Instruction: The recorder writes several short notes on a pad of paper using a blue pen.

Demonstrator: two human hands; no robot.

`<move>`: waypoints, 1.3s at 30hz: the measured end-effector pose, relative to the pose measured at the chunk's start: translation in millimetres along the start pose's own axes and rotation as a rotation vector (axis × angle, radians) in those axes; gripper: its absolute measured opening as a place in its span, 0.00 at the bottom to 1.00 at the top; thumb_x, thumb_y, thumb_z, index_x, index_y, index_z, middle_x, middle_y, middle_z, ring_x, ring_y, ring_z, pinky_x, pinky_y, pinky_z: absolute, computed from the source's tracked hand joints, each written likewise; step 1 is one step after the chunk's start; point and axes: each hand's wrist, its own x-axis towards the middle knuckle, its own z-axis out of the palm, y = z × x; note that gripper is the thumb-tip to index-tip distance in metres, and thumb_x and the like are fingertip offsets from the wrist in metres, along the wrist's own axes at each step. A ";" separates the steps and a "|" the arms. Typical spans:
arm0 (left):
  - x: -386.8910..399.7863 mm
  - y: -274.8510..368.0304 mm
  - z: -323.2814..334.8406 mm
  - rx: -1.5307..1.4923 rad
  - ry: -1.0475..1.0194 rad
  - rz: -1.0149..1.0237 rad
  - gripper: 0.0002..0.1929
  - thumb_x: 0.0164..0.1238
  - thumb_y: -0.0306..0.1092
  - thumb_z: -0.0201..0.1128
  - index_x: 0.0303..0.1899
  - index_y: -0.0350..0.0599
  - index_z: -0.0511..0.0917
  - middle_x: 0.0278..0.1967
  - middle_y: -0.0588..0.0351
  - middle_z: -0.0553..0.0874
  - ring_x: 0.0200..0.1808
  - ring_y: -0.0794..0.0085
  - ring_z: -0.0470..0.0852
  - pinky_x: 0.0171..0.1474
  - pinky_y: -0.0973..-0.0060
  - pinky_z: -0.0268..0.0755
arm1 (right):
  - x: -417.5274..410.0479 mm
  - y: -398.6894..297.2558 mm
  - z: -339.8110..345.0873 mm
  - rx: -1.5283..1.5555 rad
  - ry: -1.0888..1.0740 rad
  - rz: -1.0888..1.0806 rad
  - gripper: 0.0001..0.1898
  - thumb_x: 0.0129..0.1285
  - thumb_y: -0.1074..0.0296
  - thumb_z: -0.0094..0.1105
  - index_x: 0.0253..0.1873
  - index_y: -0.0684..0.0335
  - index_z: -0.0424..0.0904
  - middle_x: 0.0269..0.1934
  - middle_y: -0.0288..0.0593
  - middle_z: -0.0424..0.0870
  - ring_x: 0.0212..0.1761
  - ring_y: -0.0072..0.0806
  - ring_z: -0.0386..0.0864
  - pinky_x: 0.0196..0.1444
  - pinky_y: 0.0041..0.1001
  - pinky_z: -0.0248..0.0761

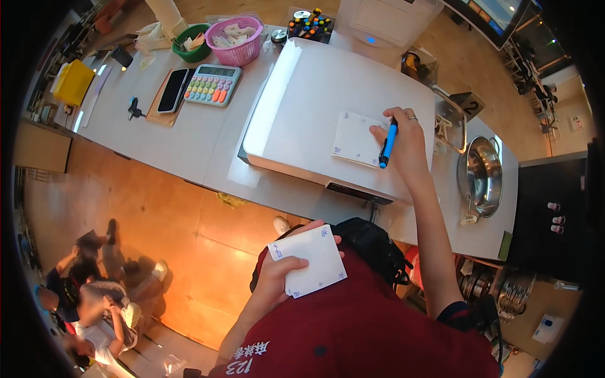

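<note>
My left hand (283, 274) holds a stack of white paper slips (309, 260) near my body, its thumb lying on the top sheet, which bears blue handwriting at the corners. Over a white flat-topped machine (302, 90), my right hand (401, 137) grips a blue marker pen (389, 144) with a black part, its blue end pointing down towards me. Beneath the fingers of that hand lies a second stack of white slips (357, 141), also written on along its edges. Part of that stack is hidden by the right hand.
Left of the machine are a calculator (212, 85), a smartphone (173, 90), keys (135, 108), a pink basket (236, 47) and a green basket (192, 45). Markers (309, 28) stand behind it. A steel pan (481, 177) sits right. People (94, 307) are at lower left.
</note>
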 end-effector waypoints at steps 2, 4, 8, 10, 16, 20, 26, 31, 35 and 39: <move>-0.6 0.9 2.5 0.067 0.035 0.001 0.33 0.43 0.24 0.47 0.59 0.31 0.57 0.50 0.33 0.71 0.50 0.48 0.74 0.55 0.61 0.65 | -4.5 -11.4 -6.2 -0.052 0.034 0.010 0.13 0.49 0.71 0.61 0.39 0.68 0.73 0.27 0.48 0.71 0.29 0.36 0.71 0.32 0.23 0.66; -3.8 4.2 -1.0 0.091 0.048 -0.033 0.34 0.41 0.24 0.47 0.59 0.31 0.57 0.49 0.34 0.72 0.50 0.50 0.74 0.55 0.62 0.65 | -13.9 -29.1 -11.5 0.147 0.164 -0.072 0.12 0.50 0.72 0.60 0.40 0.67 0.74 0.28 0.47 0.73 0.29 0.35 0.72 0.32 0.21 0.66; -10.4 2.9 2.9 0.146 0.006 -0.176 0.33 0.42 0.23 0.47 0.58 0.31 0.60 0.50 0.41 0.74 0.50 0.57 0.75 0.55 0.70 0.65 | -83.0 -74.4 -44.4 0.812 -0.261 -0.291 0.14 0.48 0.71 0.64 0.42 0.61 0.78 0.28 0.40 0.78 0.28 0.29 0.75 0.30 0.23 0.69; -10.8 5.8 7.7 0.256 0.042 -0.174 0.32 0.42 0.23 0.47 0.58 0.31 0.61 0.50 0.43 0.74 0.49 0.60 0.75 0.55 0.72 0.64 | -103.8 -91.8 -50.6 0.840 -0.422 -0.248 0.12 0.43 0.71 0.68 0.36 0.61 0.79 0.28 0.40 0.78 0.26 0.30 0.77 0.27 0.23 0.70; -10.3 5.9 10.9 0.391 0.120 -0.240 0.30 0.39 0.25 0.52 0.53 0.33 0.68 0.44 0.48 0.77 0.45 0.68 0.76 0.49 0.78 0.66 | -118.6 -86.9 -36.6 0.810 -0.499 -0.149 0.07 0.48 0.74 0.62 0.29 0.62 0.70 0.23 0.40 0.78 0.21 0.25 0.77 0.23 0.18 0.68; -11.5 4.0 7.2 0.497 0.042 -0.208 0.27 0.47 0.26 0.50 0.55 0.35 0.66 0.43 0.52 0.78 0.42 0.76 0.76 0.46 0.83 0.65 | -118.2 -94.7 -41.5 0.751 -0.514 -0.056 0.07 0.48 0.74 0.61 0.28 0.62 0.70 0.21 0.38 0.77 0.22 0.23 0.77 0.24 0.18 0.69; -10.4 5.9 11.0 0.507 0.039 -0.225 0.27 0.45 0.26 0.51 0.54 0.34 0.67 0.42 0.52 0.78 0.42 0.74 0.75 0.46 0.82 0.65 | -126.0 -93.0 -33.6 0.847 -0.435 0.023 0.07 0.46 0.77 0.62 0.25 0.64 0.71 0.20 0.39 0.78 0.22 0.23 0.78 0.24 0.18 0.69; -12.7 5.8 8.5 0.510 0.066 -0.240 0.28 0.43 0.25 0.51 0.53 0.33 0.68 0.44 0.51 0.77 0.45 0.72 0.75 0.49 0.81 0.63 | -123.3 -100.8 -31.5 0.784 -0.398 0.034 0.07 0.45 0.77 0.62 0.24 0.64 0.71 0.20 0.42 0.77 0.22 0.26 0.79 0.26 0.19 0.71; -14.7 5.0 6.8 0.555 0.014 -0.164 0.26 0.48 0.26 0.50 0.55 0.34 0.67 0.41 0.54 0.78 0.40 0.79 0.73 0.44 0.83 0.65 | -122.6 -97.4 -29.5 0.770 -0.453 -0.126 0.07 0.45 0.78 0.62 0.24 0.64 0.71 0.20 0.42 0.77 0.21 0.27 0.78 0.26 0.20 0.71; -13.7 6.1 7.3 0.564 -0.001 -0.175 0.26 0.48 0.26 0.50 0.55 0.34 0.67 0.42 0.54 0.78 0.40 0.79 0.73 0.43 0.83 0.64 | -126.3 -97.0 -27.3 0.848 -0.368 -0.047 0.09 0.46 0.72 0.63 0.25 0.62 0.69 0.18 0.42 0.76 0.18 0.29 0.76 0.21 0.21 0.69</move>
